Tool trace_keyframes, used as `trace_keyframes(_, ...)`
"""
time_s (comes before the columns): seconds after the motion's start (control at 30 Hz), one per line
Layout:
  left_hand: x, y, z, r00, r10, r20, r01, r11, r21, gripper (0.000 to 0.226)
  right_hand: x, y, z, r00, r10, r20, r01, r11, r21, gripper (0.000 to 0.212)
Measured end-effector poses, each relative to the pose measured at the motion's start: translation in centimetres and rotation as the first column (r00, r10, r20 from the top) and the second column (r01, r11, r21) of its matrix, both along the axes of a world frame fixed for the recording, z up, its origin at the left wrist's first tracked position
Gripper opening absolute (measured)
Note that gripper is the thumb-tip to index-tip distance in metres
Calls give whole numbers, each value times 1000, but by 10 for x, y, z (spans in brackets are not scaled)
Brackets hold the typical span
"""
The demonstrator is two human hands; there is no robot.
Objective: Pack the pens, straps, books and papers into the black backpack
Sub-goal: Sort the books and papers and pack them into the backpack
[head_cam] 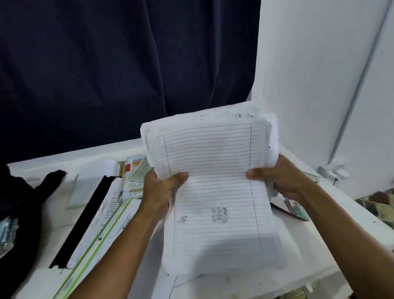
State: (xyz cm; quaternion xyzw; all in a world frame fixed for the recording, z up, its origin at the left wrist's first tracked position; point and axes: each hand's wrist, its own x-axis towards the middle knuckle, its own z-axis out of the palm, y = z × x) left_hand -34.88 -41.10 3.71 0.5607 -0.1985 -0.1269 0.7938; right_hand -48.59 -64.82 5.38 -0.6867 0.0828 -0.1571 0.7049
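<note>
Head view, left hand (161, 190) and right hand (280, 178) gripping paper stack (214, 171), thumbs on top

— What carries it all?

— A white table (226, 291), its far edge along a dark curtain (113, 61).

— What lies on it?

— Take the black strap (83, 219) as the mark: it runs in a slant over the top. Left of it sits the black backpack (11, 234), partly out of frame. Just right of it lie long papers with green stripes (99, 235). Beyond the strap's far end lies a small stack of printed booklets (134, 177). Well to the right, a coloured booklet (295, 209) peeks out.
</note>
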Motion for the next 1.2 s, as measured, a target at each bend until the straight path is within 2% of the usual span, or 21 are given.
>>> trace_keyframes(0.03, -2, -2, 7, 999, 2, 44, -1, 1000, -13, 33, -2, 0, 1, 1000, -2, 21, 2, 1000, -14, 42)
trace_keyframes(0.1, -5, -8, 21, 995, -19, 100, 21, 1000, -18, 28, -3, -4, -3, 996, -60, 64, 63, 997, -43, 68)
trace_keyframes(0.17, -6, -12, 31, 983, -87, 161, 83, 996, 34, 27, -3, -9, -8, 987, -136, 90, 141, 989, -43, 84)
trace_keyframes(0.2, -6, -13, 34, 974, -127, 188, 115, 991, 72, 27, -4, -11, -10, 982, -160, 101, 166, 985, -52, 81)
trace_keyframes(0.3, -3, -15, 35, 955, -184, 231, 150, 976, 158, 29, -8, -12, -10, 973, -221, 69, 228, 966, -124, 53)
trace_keyframes(0.37, -3, -17, 30, 962, -148, 230, 113, 981, 159, 30, -8, -9, -7, 959, -283, 28, 283, 936, -208, 36)
trace_keyframes(0.47, -10, -24, 11, 983, -41, 181, 20, 993, 119, 29, -3, 11, -4, 895, -445, 8, 422, 842, -335, 16)
trace_keyframes(0.57, -17, -30, -13, 995, 35, 98, -45, 994, 97, 32, 0, 34, -21, 863, -502, 59, 487, 794, -364, 16)
trace_keyframes(0.63, -15, -28, -24, 993, 27, 119, -44, 989, 143, 36, 2, 38, -37, 875, -481, 52, 473, 827, -304, 16)
trace_keyframes(0.77, -11, -24, -38, 988, -17, 155, -28, 958, 286, 34, 3, 30, -56, 942, -333, 25, 334, 932, -140, 10)
trace_keyframes(0.93, -15, -40, -37, 983, 92, 160, -126, 967, 220, 32, 7, 22, -55, 935, -341, 95, 350, 929, -119, 11)
trace_keyframes(1.0, -14, -44, -40, 991, 97, 90, -113, 974, 194, 30, 6, 19, -61, 930, -351, 106, 360, 929, -83, 17)
trace_keyframes(1.13, -17, -45, -62, 987, 62, -146, -38, 986, 160, 31, 2, 20, -86, 951, -310, -8, 310, 951, -23, 19)
trace_keyframes(1.2, -16, -45, -67, 979, 63, -195, -33, 988, 152, 28, 4, 18, -87, 952, -307, -8, 306, 951, -35, 18)
